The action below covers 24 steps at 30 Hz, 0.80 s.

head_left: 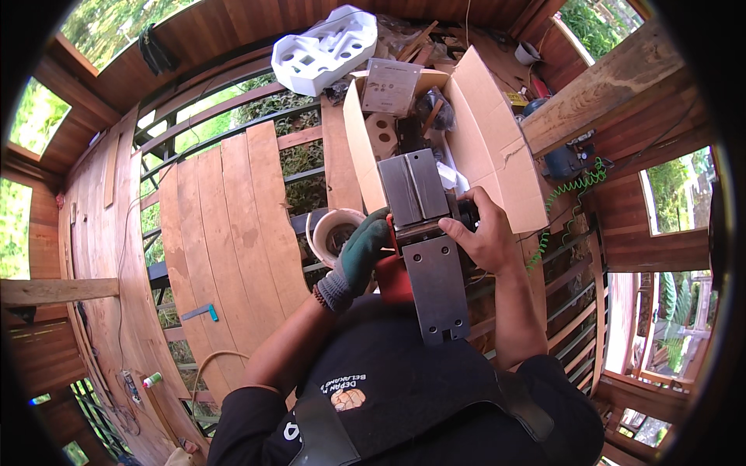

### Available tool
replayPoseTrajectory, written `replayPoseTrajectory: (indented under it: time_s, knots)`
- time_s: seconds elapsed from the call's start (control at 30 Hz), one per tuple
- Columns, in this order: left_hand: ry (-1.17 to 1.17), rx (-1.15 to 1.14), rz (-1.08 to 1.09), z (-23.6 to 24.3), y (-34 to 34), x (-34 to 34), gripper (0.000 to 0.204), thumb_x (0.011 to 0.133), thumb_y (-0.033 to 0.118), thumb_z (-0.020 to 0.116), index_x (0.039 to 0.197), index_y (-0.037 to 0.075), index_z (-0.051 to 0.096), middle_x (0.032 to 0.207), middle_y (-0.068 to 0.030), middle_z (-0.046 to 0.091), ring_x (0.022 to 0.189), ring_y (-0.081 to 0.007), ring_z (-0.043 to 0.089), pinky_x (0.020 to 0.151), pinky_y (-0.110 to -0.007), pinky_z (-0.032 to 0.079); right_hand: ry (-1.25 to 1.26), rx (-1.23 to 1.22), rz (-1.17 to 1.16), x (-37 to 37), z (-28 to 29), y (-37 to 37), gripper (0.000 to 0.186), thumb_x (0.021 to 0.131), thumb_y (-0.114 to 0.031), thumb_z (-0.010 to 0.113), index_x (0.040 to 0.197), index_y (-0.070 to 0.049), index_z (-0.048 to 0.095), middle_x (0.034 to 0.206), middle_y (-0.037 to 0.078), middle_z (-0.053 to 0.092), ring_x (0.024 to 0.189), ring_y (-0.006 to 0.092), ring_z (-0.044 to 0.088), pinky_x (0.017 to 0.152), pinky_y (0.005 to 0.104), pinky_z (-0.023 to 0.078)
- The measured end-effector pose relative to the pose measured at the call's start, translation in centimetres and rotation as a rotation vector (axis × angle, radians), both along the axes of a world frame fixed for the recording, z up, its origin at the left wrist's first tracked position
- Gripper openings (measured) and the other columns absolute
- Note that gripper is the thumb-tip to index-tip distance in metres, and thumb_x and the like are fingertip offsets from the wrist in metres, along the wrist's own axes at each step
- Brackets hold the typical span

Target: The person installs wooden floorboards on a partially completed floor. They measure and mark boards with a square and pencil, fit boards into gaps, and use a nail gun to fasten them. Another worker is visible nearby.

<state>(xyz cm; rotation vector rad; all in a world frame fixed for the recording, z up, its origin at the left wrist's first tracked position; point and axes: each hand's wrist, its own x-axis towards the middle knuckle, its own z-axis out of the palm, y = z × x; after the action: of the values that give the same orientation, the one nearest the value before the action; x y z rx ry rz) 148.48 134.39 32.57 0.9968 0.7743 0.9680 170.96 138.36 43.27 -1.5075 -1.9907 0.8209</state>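
An electric hand planer [435, 289] is in front of my chest, turned so that its flat grey sole plates face up. A slot lies between the two plates, and a bit of its red body shows on the left. My left hand [353, 256], in a green work glove with a grey cuff, is closed on the planer's left side near the slot. On the other side my bare right hand [489, 233] grips it, with the thumb by the slot and the fingers partly hidden behind the far plate. The planer's underside is out of sight.
Just beyond the planer stands an open cardboard box [497, 132] with a printed sheet [390, 87] and loose parts. White moulded packing [326, 53] lies behind. A bucket [320, 242], a try square [200, 312] and a green coiled hose [575, 185] are around. Gaps open between the floorboards [225, 256].
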Motion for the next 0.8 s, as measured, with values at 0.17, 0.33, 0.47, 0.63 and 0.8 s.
replayPoseTrajectory:
  time_s: [0.17, 0.33, 0.47, 0.63, 0.8]
  knots:
    - [0.01, 0.011, -0.01, 0.31, 0.08, 0.02, 0.065, 0.099, 0.052, 0.045, 0.144, 0.006, 0.038, 0.128, -0.0077, 0.056, 0.116, -0.018, 0.056, 0.1, -0.036, 0.045, -0.022, 0.007, -0.034, 0.05, -0.6, 0.12, 0.057, 0.082, -0.044, 0.074, 0.104, 0.006, 0.056, 0.089, 0.022, 0.066, 0.086, 0.0307, 0.066, 0.077, 0.0389, 0.051]
    - [0.001, -0.021, -0.005, -0.42, 0.02, 0.1, 0.065, 0.099, 0.053, 0.045, 0.144, 0.007, 0.037, 0.128, -0.007, 0.056, 0.116, -0.0178, 0.056, 0.101, -0.037, 0.045, -0.032, -0.017, -0.008, 0.04, -0.3, 0.09, 0.058, 0.082, -0.044, 0.074, 0.105, 0.005, 0.056, 0.089, 0.022, 0.066, 0.087, 0.0315, 0.067, 0.078, 0.0392, 0.051]
    - [0.013, -0.023, 0.009, 0.2, -0.22, 0.03, 0.065, 0.099, 0.053, 0.045, 0.144, 0.007, 0.037, 0.128, -0.0067, 0.055, 0.116, -0.0178, 0.056, 0.102, -0.037, 0.045, -0.02, -0.042, 0.012, 0.21, -0.17, -0.07, 0.054, 0.082, -0.04, 0.073, 0.108, 0.004, 0.054, 0.092, 0.019, 0.065, 0.089, 0.0272, 0.064, 0.081, 0.0366, 0.049]
    - [0.061, 0.022, -0.007, 0.12, -0.28, -0.08, 0.066, 0.098, 0.053, 0.046, 0.144, 0.007, 0.037, 0.128, -0.0065, 0.055, 0.116, -0.0176, 0.056, 0.101, -0.037, 0.045, 0.018, -0.028, 0.025, 0.83, -0.82, -0.13, 0.051, 0.083, -0.036, 0.071, 0.11, 0.004, 0.053, 0.094, 0.017, 0.064, 0.09, 0.0235, 0.062, 0.083, 0.0345, 0.048]
    - [0.016, 0.018, -0.012, -0.35, -0.24, -0.05, 0.056, 0.102, 0.041, 0.045, 0.144, 0.005, 0.037, 0.128, -0.006, 0.055, 0.117, -0.0153, 0.056, 0.101, -0.035, 0.046, 0.044, -0.064, 0.036, 0.84, -0.71, -0.23, 0.05, 0.084, -0.035, 0.07, 0.109, 0.004, 0.053, 0.093, 0.016, 0.064, 0.089, 0.0226, 0.061, 0.082, 0.034, 0.048]
